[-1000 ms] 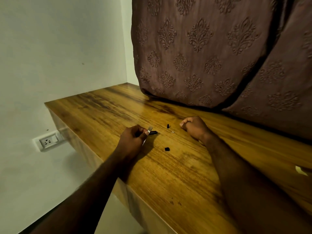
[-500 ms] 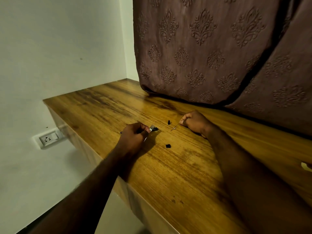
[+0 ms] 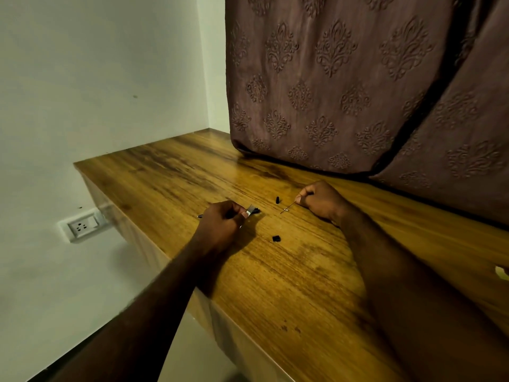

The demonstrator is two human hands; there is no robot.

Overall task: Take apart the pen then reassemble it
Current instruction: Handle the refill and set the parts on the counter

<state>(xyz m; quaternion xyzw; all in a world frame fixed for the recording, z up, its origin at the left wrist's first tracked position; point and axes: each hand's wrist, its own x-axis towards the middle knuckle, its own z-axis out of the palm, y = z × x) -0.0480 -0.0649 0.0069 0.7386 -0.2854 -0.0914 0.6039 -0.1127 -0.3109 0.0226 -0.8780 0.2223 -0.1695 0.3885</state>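
Observation:
My left hand (image 3: 220, 224) rests on the wooden table (image 3: 289, 285), closed around the dark pen barrel (image 3: 252, 211); its silver clip end shows past my thumb and the tip pokes out on the left side. My right hand (image 3: 321, 199) pinches the thin refill (image 3: 287, 208) at its far end, the refill slanting down toward the left with its point near the table. Two small black pen parts lie loose: one (image 3: 277, 200) between my hands, another (image 3: 276, 238) nearer to me.
A brown patterned curtain (image 3: 344, 92) hangs down onto the table's back edge. The table's left edge drops off beside a white wall with a power socket (image 3: 82, 226). A pale scrap (image 3: 502, 272) lies at the far right edge.
My right hand has picked up the thin refill from the table and drawn it slightly to the right. My left hand stays put holding the barrel.

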